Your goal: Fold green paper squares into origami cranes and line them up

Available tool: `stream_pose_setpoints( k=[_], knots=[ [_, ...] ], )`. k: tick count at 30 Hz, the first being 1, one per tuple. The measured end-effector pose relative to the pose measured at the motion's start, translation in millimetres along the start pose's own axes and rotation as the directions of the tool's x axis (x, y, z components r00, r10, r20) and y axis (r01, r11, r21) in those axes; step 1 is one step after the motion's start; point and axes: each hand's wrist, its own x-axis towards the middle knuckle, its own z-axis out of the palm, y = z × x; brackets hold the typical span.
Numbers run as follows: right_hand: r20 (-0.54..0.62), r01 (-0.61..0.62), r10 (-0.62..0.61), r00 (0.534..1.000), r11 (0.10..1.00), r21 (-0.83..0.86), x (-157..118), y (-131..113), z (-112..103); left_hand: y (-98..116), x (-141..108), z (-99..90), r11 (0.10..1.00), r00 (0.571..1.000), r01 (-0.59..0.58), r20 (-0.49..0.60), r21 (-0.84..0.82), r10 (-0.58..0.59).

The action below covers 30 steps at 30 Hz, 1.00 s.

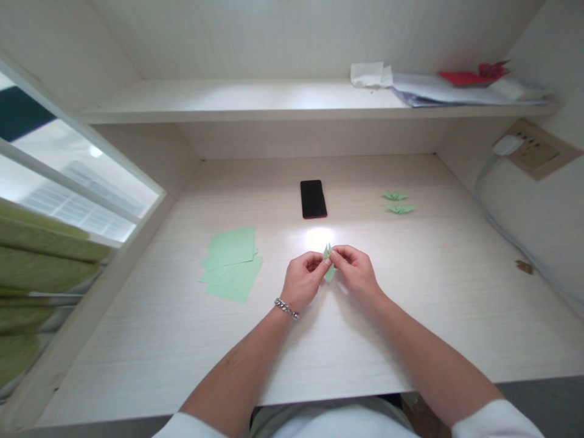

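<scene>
Between my two hands is a small piece of folded green paper, narrow, with two thin points at its far end. My left hand, with a chain bracelet at the wrist, pinches it from the left. From the other side my right hand grips it near the points with thumb and finger. Fingers hide much of the paper's middle. Left of my hands lies a loose pile of green paper sheets. Two folded green paper cranes rest at the back right, one behind the other.
A black phone lies on the desk beyond my hands. Above the back runs a shelf with papers and a red folded item. A plug and cable are at the right wall. A window is on the left.
</scene>
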Motion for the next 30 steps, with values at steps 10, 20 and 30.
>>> stream_pose_setpoints(
  k=[10, 20, 30],
  knots=[
    [0.031, -0.037, 0.038, 0.999, 0.999, -0.009, 0, -8, -2, 4, 0, 0.1, 0.999, 0.999, 0.027, 0.038, -0.017, -0.026],
    [-0.014, -0.019, 0.020, 1.000, 0.997, 0.072, 2, -7, -6, 5, -3, 1.8, 0.996, 0.991, 0.057, 0.123, -0.069, -0.048],
    [0.218, -0.054, 0.049, 0.975, 0.998, 0.018, 9, -12, -18, 4, -2, 0.5, 0.996, 0.989, 0.048, 0.146, -0.070, -0.038]
  ],
)
